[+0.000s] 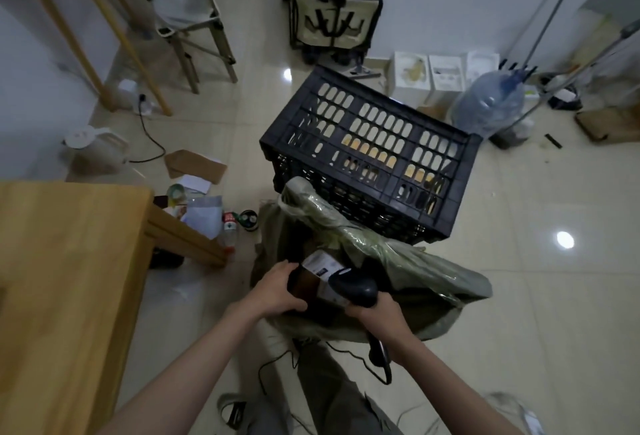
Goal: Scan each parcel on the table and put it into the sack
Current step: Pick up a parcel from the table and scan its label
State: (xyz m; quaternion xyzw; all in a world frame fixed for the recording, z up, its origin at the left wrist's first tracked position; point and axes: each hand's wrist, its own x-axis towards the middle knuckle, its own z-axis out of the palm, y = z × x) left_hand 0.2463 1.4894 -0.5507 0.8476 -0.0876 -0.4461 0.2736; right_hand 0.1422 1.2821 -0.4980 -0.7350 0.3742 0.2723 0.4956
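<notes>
View from above of a person standing over 1 wooden worktop (69, 279) at left, showing no parcels on its visible part, 1 black slatted crate (367, 157) on the tiled floor and 1 grey-green sack (398, 272) lying open below the arms. The left hand (280, 287) grasps 1 dark parcel (311, 284) with a white label, held just over the sack's mouth. The right hand (379, 313) is clenched round 1 black handheld scanner (356, 287), its head touching or nearly touching the label. Risks, as I judge them: so close an aim may fail to read, the slack rim may fold and catch the parcel, and the trailing cable could snag
</notes>
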